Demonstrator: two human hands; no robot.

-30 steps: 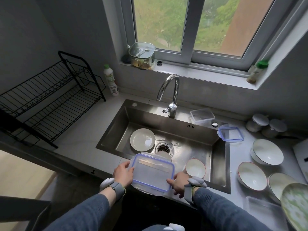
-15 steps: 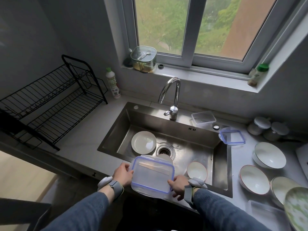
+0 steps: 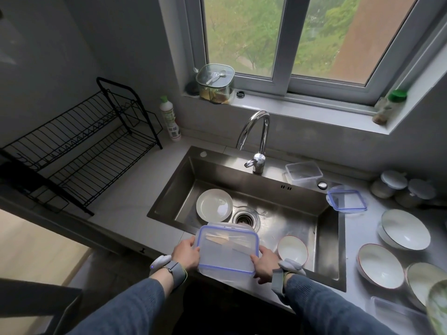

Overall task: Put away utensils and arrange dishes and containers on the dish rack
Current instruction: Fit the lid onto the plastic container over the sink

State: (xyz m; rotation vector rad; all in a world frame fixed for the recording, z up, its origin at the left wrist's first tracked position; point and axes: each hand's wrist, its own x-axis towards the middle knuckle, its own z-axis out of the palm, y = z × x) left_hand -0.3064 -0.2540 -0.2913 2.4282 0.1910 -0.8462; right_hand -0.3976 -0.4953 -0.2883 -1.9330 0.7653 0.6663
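Low in the frame, left hand [image 3: 186,253] and right hand [image 3: 264,263] curl their fingers around a clear, blue-rimmed lidded container [image 3: 227,250] with wooden utensils inside.

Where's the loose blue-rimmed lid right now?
Head view, right side: the blue-rimmed lid lies on the counter at the sink's back right corner, beside the clear container.

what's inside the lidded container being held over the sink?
Through the cloudy lid of the container, held between left hand and right hand, long pale shapes show, probably wooden utensils. What they are, how many, and anything beneath them is hidden.
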